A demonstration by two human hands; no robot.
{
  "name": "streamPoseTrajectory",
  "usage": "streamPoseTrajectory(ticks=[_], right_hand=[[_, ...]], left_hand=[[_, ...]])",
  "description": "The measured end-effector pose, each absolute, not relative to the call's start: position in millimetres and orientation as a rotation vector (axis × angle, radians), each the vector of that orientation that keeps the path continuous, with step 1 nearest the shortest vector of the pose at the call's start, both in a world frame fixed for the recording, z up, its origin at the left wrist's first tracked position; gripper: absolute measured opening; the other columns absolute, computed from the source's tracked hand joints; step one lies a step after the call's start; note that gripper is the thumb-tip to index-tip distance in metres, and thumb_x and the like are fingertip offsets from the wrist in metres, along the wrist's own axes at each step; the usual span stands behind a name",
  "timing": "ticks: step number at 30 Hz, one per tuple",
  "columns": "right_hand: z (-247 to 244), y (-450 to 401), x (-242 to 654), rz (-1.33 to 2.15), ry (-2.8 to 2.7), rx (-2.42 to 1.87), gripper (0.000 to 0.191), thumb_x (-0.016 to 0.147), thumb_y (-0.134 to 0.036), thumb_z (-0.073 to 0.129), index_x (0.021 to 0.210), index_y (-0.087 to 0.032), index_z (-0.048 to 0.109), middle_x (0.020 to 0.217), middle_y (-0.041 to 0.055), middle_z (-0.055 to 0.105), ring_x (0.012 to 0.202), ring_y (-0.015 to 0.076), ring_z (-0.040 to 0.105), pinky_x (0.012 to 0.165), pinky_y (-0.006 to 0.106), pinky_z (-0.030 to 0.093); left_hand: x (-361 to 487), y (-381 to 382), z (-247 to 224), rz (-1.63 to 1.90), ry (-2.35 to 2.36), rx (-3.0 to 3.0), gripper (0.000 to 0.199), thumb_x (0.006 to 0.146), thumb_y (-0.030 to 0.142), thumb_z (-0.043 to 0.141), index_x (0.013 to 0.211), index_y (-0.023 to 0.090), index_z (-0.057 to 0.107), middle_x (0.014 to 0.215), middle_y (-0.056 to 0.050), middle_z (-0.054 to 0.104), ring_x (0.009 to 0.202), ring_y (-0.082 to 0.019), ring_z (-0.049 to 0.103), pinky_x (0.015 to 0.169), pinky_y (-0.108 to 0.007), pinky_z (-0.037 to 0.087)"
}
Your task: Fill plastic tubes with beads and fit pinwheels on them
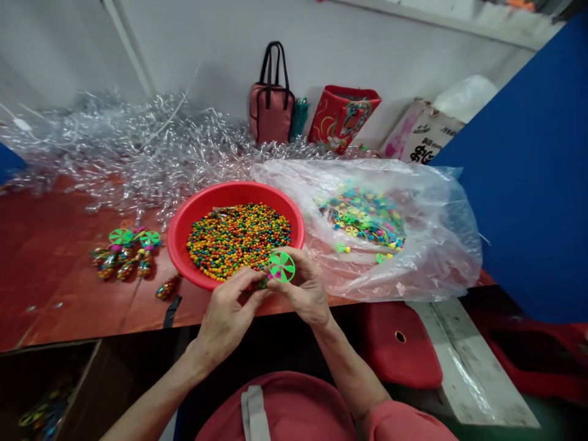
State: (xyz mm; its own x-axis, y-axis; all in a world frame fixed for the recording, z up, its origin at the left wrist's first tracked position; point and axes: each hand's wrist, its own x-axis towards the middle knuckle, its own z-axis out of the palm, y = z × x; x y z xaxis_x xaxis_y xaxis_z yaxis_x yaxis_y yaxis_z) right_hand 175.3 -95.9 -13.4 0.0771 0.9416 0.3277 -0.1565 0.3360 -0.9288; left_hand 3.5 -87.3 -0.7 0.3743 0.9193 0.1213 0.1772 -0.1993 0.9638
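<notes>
My left hand (229,309) pinches a small tube of coloured balls at the near rim of the red basin (179,236). Beside it, my right hand (305,291) holds a green pinwheel cap (282,267) with a pink part under it, against the tube's end. Most of the tube is hidden by my fingers. Small multicoloured balls (239,236) fill the basin. Several filled tubes with green pinwheels (120,251) lie on the table to the left, and a single filled tube (168,286) without a visible pinwheel lies nearer the basin.
An open clear plastic bag (436,245) of colourful pinwheel parts (367,217) lies right of the basin. Clear empty tubes (174,135) are heaped along the wall. Behind stand a pink bag (272,110) and a red bag (342,119). A cardboard box (87,386) sits below left.
</notes>
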Motion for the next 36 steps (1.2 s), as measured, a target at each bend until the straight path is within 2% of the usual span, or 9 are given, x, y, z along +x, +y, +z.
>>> streamPoseTrajectory(ticks=[2, 6, 10, 14, 21, 25, 29, 33, 36], right_hand=[[-11.9, -95.5, 174.5, 0.996, -1.225, -0.870, 0.048, 0.083, -0.042, 0.087, 0.126, -0.030, 0.070, 0.100, 0.0012, 0.069, 0.089, 0.0169, 0.067, 0.085, 0.031, 0.059], [-7.4, -97.5, 180.5, 1.140, -1.391, -0.793, 0.054, 0.088, -0.037, 0.084, 0.138, -0.030, 0.067, 0.102, 0.0019, 0.071, 0.096, 0.0173, 0.069, 0.091, 0.030, 0.058], [-7.4, -102.4, 192.0, 1.294, -1.514, -0.694, 0.041, 0.092, -0.034, 0.081, 0.132, -0.029, 0.071, 0.115, 0.0046, 0.075, 0.106, 0.0198, 0.071, 0.093, 0.032, 0.058], [-14.9, -108.3, 192.9, 1.343, -1.560, -0.670, 0.036, 0.097, -0.035, 0.075, 0.132, -0.030, 0.071, 0.116, 0.0058, 0.076, 0.099, 0.0192, 0.073, 0.083, 0.030, 0.060], [-32.7, -115.5, 154.3, 1.113, -1.422, -0.887, 0.036, 0.099, -0.037, 0.071, 0.135, -0.033, 0.070, 0.116, 0.0045, 0.077, 0.101, 0.0197, 0.074, 0.091, 0.033, 0.061], [-16.0, -104.8, 179.9, 1.032, -1.678, -0.875, 0.051, 0.097, -0.039, 0.074, 0.146, -0.034, 0.063, 0.131, 0.0071, 0.074, 0.117, 0.0250, 0.071, 0.104, 0.041, 0.057], [-12.4, -72.3, 277.2, 0.401, -1.717, -1.254, 0.024, 0.099, -0.039, 0.066, 0.117, -0.028, 0.078, 0.107, 0.0079, 0.079, 0.093, 0.0245, 0.072, 0.085, 0.040, 0.059], [-41.4, -44.3, 376.7, 0.006, -1.723, -1.675, 0.038, 0.093, -0.052, 0.057, 0.096, -0.022, 0.080, 0.098, 0.0140, 0.077, 0.079, 0.0280, 0.069, 0.075, 0.045, 0.057], [-53.6, -49.4, 387.8, 0.085, -1.630, -1.710, 0.038, 0.088, -0.055, 0.064, 0.090, -0.020, 0.080, 0.092, 0.0151, 0.077, 0.078, 0.0295, 0.070, 0.074, 0.047, 0.058]], left_hand=[[5.7, -90.5, 0.2, 1.016, 1.042, 1.716, 0.015, 0.092, 0.032, 0.075, 0.103, 0.021, 0.078, 0.099, -0.005, 0.074, 0.092, -0.020, 0.066, 0.086, -0.029, 0.053], [-1.2, -91.5, 2.9, 0.928, 0.969, 1.620, 0.014, 0.092, 0.033, 0.076, 0.099, 0.020, 0.077, 0.095, -0.003, 0.071, 0.088, -0.018, 0.064, 0.081, -0.026, 0.052], [-15.6, -90.7, 5.4, 0.694, 0.781, 1.387, 0.020, 0.091, 0.035, 0.076, 0.086, 0.016, 0.074, 0.084, -0.002, 0.065, 0.074, -0.015, 0.059, 0.065, -0.024, 0.050], [-21.2, -97.3, 3.1, 0.589, 0.667, 1.281, 0.025, 0.092, 0.038, 0.074, 0.085, 0.014, 0.075, 0.083, -0.004, 0.066, 0.072, -0.015, 0.061, 0.068, -0.026, 0.053], [-14.5, -124.3, -21.5, 0.909, 0.860, 1.229, 0.033, 0.093, 0.040, 0.075, 0.117, 0.017, 0.077, 0.109, -0.008, 0.069, 0.079, -0.015, 0.062, 0.063, -0.022, 0.054], [-45.5, -117.3, -19.5, 1.128, 1.098, 1.282, 0.032, 0.090, 0.044, 0.078, 0.107, 0.017, 0.079, 0.106, -0.008, 0.071, 0.079, -0.016, 0.065, 0.066, -0.024, 0.056], [-111.1, -78.0, -15.2, 1.311, 1.439, 1.316, 0.043, 0.079, 0.050, 0.085, 0.103, 0.015, 0.079, 0.093, -0.006, 0.073, 0.070, -0.015, 0.064, 0.065, -0.026, 0.056], [-153.1, -43.4, -22.6, 1.388, 1.554, 1.183, 0.057, 0.066, 0.053, 0.092, 0.102, 0.012, 0.077, 0.083, -0.004, 0.074, 0.062, -0.013, 0.061, 0.059, -0.026, 0.053], [-138.4, -46.9, -20.3, 1.338, 1.295, 1.013, 0.059, 0.066, 0.054, 0.094, 0.103, 0.012, 0.074, 0.081, -0.005, 0.075, 0.064, -0.015, 0.065, 0.055, -0.026, 0.054]])
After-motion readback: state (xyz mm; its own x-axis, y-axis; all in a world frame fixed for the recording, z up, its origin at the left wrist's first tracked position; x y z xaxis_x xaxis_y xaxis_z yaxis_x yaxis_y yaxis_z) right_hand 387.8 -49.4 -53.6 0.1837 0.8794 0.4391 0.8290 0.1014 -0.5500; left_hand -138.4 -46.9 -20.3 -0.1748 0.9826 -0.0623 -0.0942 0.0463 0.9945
